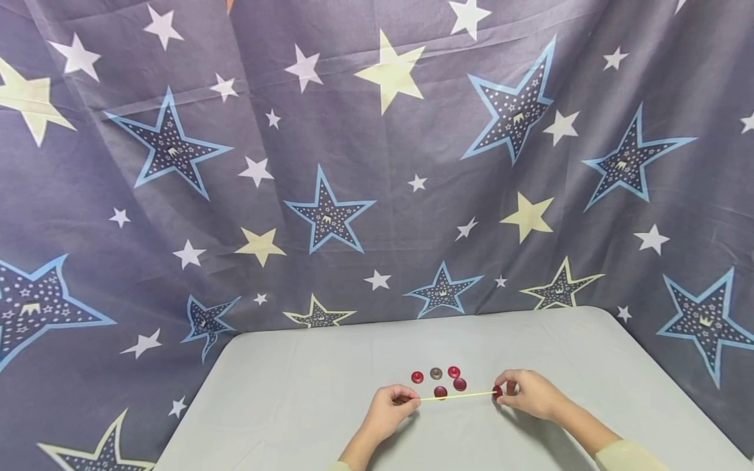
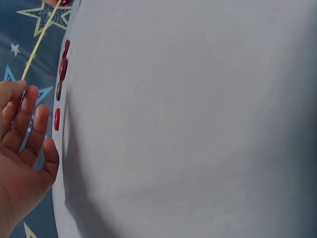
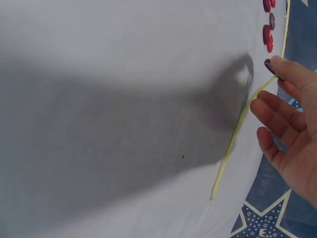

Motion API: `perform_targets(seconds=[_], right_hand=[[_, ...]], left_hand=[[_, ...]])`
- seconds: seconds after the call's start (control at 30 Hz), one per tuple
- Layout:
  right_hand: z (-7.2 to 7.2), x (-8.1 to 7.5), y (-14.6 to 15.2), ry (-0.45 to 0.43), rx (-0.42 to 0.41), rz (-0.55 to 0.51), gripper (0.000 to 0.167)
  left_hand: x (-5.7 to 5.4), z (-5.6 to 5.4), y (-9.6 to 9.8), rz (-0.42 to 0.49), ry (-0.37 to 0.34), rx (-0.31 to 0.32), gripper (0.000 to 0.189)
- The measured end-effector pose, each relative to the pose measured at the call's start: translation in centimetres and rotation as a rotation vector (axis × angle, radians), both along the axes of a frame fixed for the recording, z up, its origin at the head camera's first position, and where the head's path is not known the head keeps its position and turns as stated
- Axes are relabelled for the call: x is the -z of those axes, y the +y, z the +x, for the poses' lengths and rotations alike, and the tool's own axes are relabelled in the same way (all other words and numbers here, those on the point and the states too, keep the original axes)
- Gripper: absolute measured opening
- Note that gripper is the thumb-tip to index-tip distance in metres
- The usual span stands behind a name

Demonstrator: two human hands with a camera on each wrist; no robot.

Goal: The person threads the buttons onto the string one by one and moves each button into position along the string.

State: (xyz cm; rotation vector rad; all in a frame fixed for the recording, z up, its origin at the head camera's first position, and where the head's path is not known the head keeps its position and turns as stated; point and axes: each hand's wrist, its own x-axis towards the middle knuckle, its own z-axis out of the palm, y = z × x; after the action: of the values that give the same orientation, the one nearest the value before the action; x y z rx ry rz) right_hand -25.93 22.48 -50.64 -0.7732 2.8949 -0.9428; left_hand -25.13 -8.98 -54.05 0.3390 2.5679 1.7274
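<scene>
A thin yellow string (image 1: 471,394) runs taut between both hands just above the table. My left hand (image 1: 389,411) pinches it between thumb and forefinger, the other fingers spread in the left wrist view. My right hand (image 1: 533,394) pinches a dark red button (image 1: 497,392) at its edge, with the string at it; whether it passes through a hole is hidden. Beyond that hand, a loose tail of string (image 3: 228,151) hangs down in the right wrist view. Between the hands lie a red button (image 1: 417,377), a brown button (image 1: 436,373) and several other red ones.
The pale table (image 1: 294,392) has a rounded far corner on each side. Behind it hangs a dark curtain (image 1: 377,144) printed with white, yellow and blue-edged stars. A tiny dark speck (image 3: 183,157) shows on the tabletop in the right wrist view.
</scene>
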Motion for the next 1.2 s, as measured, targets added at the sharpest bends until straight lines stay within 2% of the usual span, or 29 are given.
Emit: perform_targets(seconds=[0.27,0.57,0.77,0.87,1.0,1.1,1.2], right_hand=[[-0.1,0.3,0.3,0.008,0.008,0.007,0.023],[-0.1,0.3,0.8,-0.006,0.021,0.004,0.023],[-0.1,0.4,1.0,0.0,0.033,-0.002,0.023],[-0.1,0.5,1.1,0.001,0.037,-0.002,0.023],[-0.1,0.5,1.2,-0.01,0.045,-0.007,0.023],[0.0,0.4,1.3,-0.017,0.052,-0.007,0.024],[-0.1,0.5,1.4,-0.024,0.06,-0.003,0.024]], left_hand=[[0.3,-0.1,-0.3,0.027,-0.01,0.009,0.009],[-0.8,0.6,0.1,-0.025,-0.001,-0.01,0.007],[0.0,0.2,-0.2,0.014,-0.015,0.004,0.008],[-1.1,0.9,0.0,0.024,-0.01,0.009,0.008],[-1.3,1.0,0.1,0.013,-0.009,0.003,0.008],[0.1,0.3,-0.2,0.021,-0.011,0.006,0.008],[0.3,0.1,-0.3,0.03,-0.013,0.015,0.01]])
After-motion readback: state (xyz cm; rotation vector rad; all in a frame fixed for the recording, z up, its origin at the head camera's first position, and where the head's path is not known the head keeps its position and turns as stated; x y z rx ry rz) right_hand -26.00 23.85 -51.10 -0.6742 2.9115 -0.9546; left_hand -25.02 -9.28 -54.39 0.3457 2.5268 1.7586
